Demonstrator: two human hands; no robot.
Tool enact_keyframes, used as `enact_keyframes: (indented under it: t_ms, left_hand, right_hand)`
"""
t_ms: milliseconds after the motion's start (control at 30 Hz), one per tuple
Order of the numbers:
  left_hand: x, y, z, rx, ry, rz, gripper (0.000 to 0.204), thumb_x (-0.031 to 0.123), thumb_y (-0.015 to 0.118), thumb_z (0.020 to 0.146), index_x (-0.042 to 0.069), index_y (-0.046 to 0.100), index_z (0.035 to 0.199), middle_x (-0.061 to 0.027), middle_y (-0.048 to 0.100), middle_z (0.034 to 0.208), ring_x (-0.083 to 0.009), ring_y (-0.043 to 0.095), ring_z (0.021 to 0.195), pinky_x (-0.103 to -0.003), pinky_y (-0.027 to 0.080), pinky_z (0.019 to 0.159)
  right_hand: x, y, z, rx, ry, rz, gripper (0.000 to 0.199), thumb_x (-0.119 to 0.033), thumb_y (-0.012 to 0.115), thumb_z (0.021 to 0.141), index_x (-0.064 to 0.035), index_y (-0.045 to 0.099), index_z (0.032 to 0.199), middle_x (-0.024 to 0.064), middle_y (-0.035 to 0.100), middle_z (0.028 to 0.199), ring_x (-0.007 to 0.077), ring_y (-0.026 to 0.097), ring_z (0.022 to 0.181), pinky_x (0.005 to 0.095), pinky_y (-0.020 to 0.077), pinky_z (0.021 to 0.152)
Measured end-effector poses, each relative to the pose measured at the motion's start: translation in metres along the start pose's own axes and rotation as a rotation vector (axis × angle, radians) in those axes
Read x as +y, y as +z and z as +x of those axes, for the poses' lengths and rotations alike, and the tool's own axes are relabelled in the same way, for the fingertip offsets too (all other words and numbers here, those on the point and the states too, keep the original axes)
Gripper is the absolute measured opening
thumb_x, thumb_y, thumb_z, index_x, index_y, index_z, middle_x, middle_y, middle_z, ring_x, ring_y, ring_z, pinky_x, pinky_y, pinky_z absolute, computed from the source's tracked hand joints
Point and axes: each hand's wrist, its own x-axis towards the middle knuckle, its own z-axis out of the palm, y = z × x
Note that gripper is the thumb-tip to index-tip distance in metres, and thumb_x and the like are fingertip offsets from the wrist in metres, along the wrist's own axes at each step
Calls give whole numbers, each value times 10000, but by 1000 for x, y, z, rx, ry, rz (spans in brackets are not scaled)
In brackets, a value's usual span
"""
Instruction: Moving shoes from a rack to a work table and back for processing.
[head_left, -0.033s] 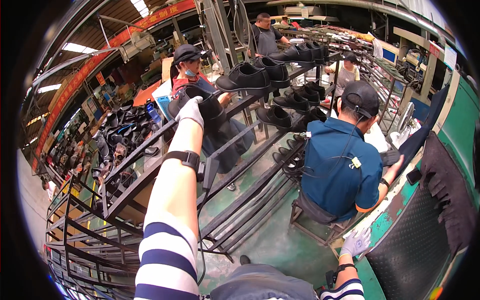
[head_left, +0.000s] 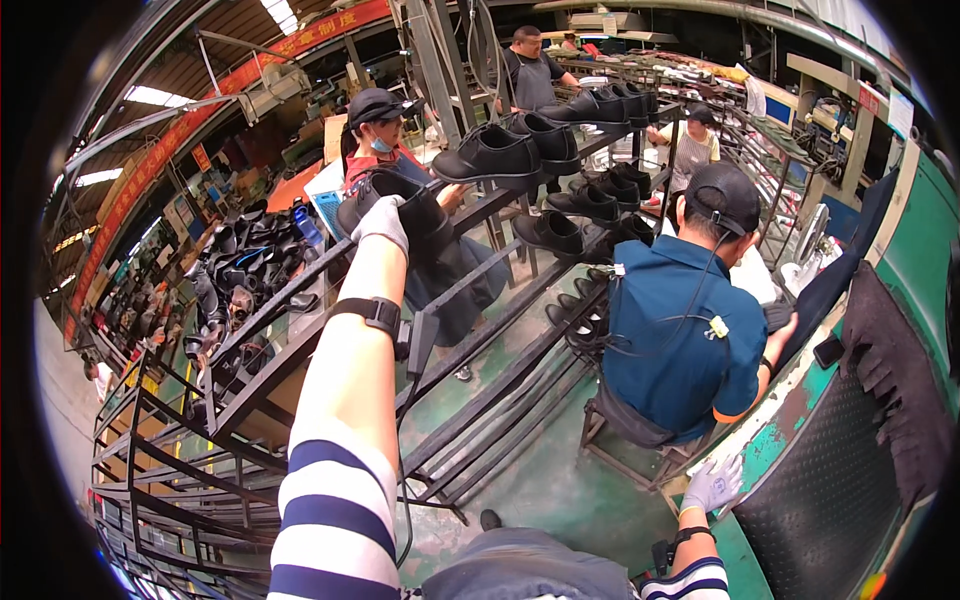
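1. The black shoe [head_left: 432,222] is in the upper part of the frame, a little left of the centre, above the metal rack [head_left: 262,388]. A second black shoe is just beside it, on its left.
2. The left hand [head_left: 383,222], in a pale glove, grasps the black shoe; its fingers are bent at the shoe's upper edge. I cannot tell if the same hand holds also the second one.
3. The right hand [head_left: 713,485], in a pale glove too, is at the lower right of the frame, at the edge of the green bench [head_left: 752,560]. It is released, with the fingers stretched. I cannot tell how firmly it rests there.
4. To the right of the held shoe, more black shoes [head_left: 487,158] stand in a row on the upper rail, toward the top of the frame. Other dark shoes [head_left: 550,236] stand lower on the rack.
5. Right of the centre, a co-worker in a blue shirt [head_left: 680,340] sits with the back turned to the camera.
6. Behind the held shoe, another co-worker wears a black cap [head_left: 376,107].
7. At the left of the frame is a heap of mostly black footwear [head_left: 250,258].
8. At the right, a dark ragged cloth [head_left: 888,375] lies beside a black textured mat [head_left: 835,480].
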Motion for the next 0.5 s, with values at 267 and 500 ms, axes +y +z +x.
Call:
enact_keyframes:
  t_ms: [267,500]
  left_hand:
    - [-15,-49,-79,-343,114,-739,226,140,526,748,30,655,898,-122,703,934,-309,687,905,-483,564,869]
    - [-47,-71,-237,-932,192,-935,561,480,475,1012,127,475,1448,-167,564,1374,-357,595,1213,-600,440,1062]
  right_hand:
    - [1,0,-1,6,-1,11,534,-375,502,971,-101,525,1429,61,460,1543,235,422,1412,444,285,1189]
    - [2,0,0,15,-53,16,531,-378,514,968,-105,537,1423,89,478,1526,261,438,1393,464,324,1153]
